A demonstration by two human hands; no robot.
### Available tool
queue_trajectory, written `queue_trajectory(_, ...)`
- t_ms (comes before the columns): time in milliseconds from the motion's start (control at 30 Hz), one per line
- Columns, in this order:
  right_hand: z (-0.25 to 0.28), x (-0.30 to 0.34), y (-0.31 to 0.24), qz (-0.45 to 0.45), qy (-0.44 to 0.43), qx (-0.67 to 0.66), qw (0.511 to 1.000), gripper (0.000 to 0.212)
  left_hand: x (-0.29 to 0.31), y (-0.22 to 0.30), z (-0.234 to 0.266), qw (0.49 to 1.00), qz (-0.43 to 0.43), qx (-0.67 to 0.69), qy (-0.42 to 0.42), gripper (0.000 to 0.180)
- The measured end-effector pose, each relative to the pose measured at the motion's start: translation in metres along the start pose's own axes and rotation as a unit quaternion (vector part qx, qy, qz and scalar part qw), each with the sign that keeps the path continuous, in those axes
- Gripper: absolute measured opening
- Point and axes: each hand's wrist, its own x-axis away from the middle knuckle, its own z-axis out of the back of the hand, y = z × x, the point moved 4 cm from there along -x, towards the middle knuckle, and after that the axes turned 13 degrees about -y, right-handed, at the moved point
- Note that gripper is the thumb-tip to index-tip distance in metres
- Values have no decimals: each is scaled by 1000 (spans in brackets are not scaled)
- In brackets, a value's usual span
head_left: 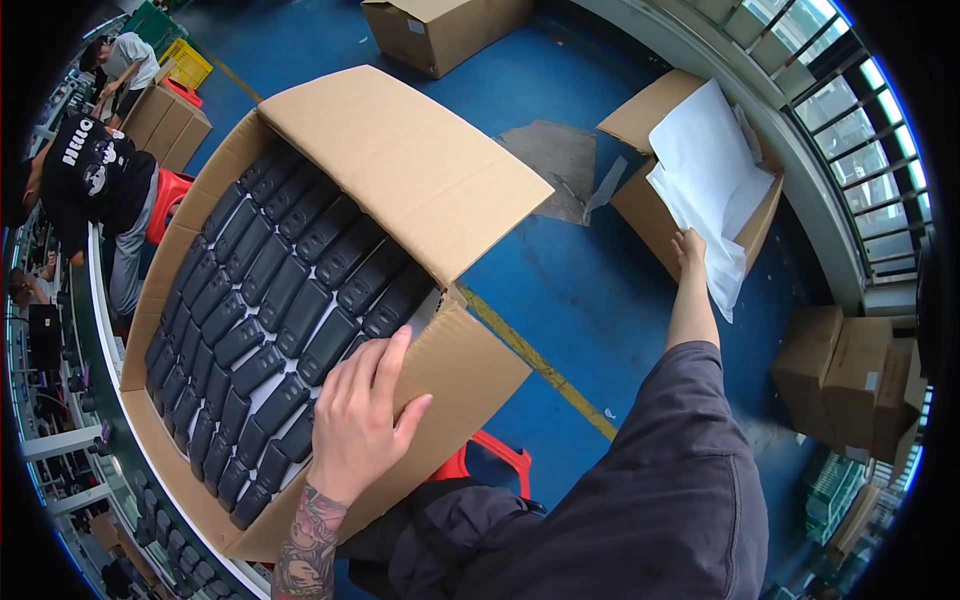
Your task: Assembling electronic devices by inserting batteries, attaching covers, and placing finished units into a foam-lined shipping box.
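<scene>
A large open cardboard box (400,150) stands before me, packed with rows of black plastic handsets or similar oblong devices (305,310), with white sheeting showing between them. My left hand (362,415) lies over the box's near right corner, fingers stretched out across the nearest black pieces and thumb apart; it grips nothing. To the far right my right arm reaches out, and my right hand (688,248) pinches the edge of a white sheet (700,150). That sheet drapes over and out of a second open carton (640,215), hiding most of its inside.
A red plastic stool (515,458) stands below the box. More cartons are at the top (450,35) and right (835,375). Flattened grey cardboard (555,165) lies on the blue floor. On the left, people sit or stand along a workbench (110,350); a barred window (860,140) is far right.
</scene>
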Motion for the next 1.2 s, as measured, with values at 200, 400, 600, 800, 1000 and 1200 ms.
queue_trajectory(200, 96, -63, -98, -58, -28, 185, 981, 22, 0, 4, -2, 999, -35, 35, 20, 72)
queue_trajectory(400, 14, 12, -278, 184, -59, 229, 954, 84, 4, 8, 7, 1000, -10, -7, -3, 70)
queue_trajectory(600, 4, 3, -104, 141, -47, 554, 819, 69, -2, 8, 1, 999, -26, 6, 23, 69)
queue_trajectory(800, -16, 81, 66, -194, -393, 603, 666, 53, -8, 7, -4, 999, -36, 11, 36, 69)
queue_trajectory(1000, -56, 173, 120, -30, -450, 692, 564, 42, -12, 11, -3, 998, -35, 2, 46, 68)
queue_trajectory(1200, -100, 219, 83, 5, -462, 578, 672, 40, -19, 8, -19, 998, -35, 12, 51, 68)
